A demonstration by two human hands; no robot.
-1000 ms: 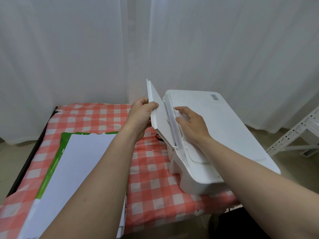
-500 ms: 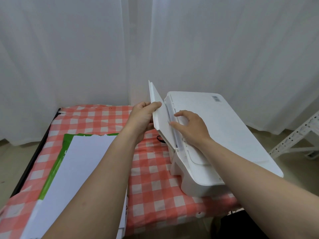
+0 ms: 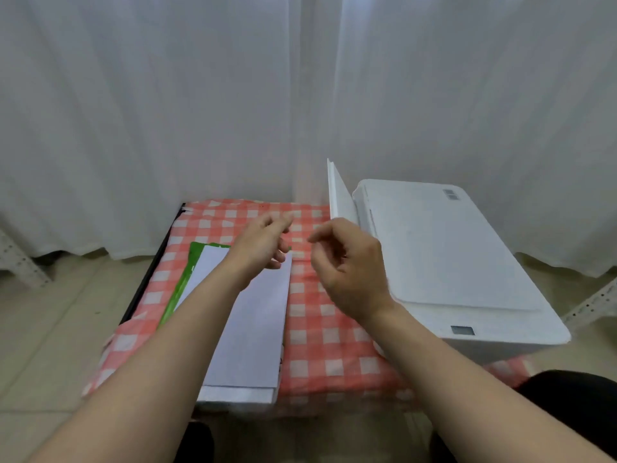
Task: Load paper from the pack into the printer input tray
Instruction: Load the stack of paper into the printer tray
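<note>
Nearest the camera, the stack of white printer paper [image 3: 248,329] lay in its torn green-and-white wrapper [image 3: 182,282] on the red-and-white checked tablecloth [image 3: 320,332], its long axis running away from the person, near edge at the table's front. Both bare forearms reached out over it. The left hand [image 3: 263,243] hovered directly above the far end of the stack, fingers loosely curled and spread, holding nothing. The right hand [image 3: 350,272] hung beside it over bare cloth, just right of the stack's right edge, fingers likewise half-curled and empty. The two hands were close together but not touching.

So the paper lay below and slightly left of the hands; the left was plainly nearer, the right needing only a short shift leftward to take the opposite long edge.

Farther off and to the right sat the white plastic printer [image 3: 444,259], with its thin white input tray flap [image 3: 339,192] raised at the left rear corner, tilted, apparently empty. Loading had likely not begun.
</note>
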